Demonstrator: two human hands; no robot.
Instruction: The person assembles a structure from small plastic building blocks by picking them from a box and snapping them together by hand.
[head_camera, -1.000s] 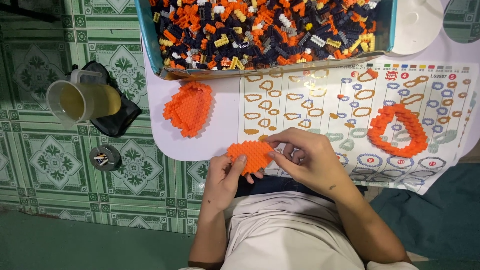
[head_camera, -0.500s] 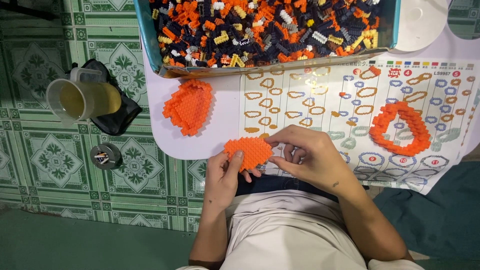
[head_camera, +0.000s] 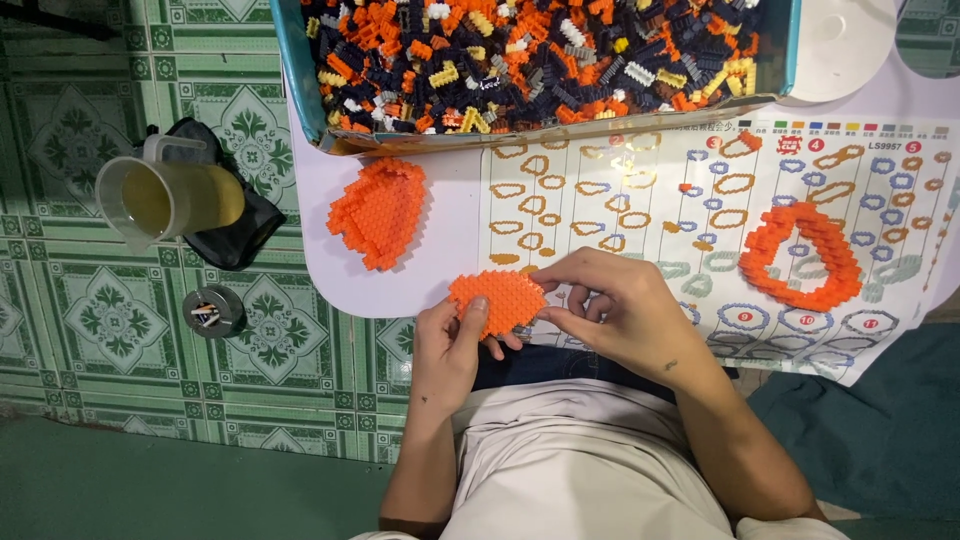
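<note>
An orange flat slab of small building bricks (head_camera: 497, 300) is held at the near edge of the white table (head_camera: 440, 255). My left hand (head_camera: 447, 350) grips its lower left side with the thumb on top. My right hand (head_camera: 615, 310) pinches its right edge with the fingertips. A second orange brick slab (head_camera: 380, 212) lies on the table to the upper left. An orange ring-shaped brick piece (head_camera: 800, 257) rests on the printed instruction sheet (head_camera: 640, 210) to the right.
A teal tray (head_camera: 300, 75) at the table's far side holds several loose orange, black, yellow and white bricks. A white lid (head_camera: 835, 45) lies at the top right. On the green tiled floor stand a plastic jug of yellowish liquid (head_camera: 165, 198) and a small round tin (head_camera: 212, 312).
Both hands stay on the orange slab near the table edge; only the fingers shift slightly. The camera view has drifted a little.
</note>
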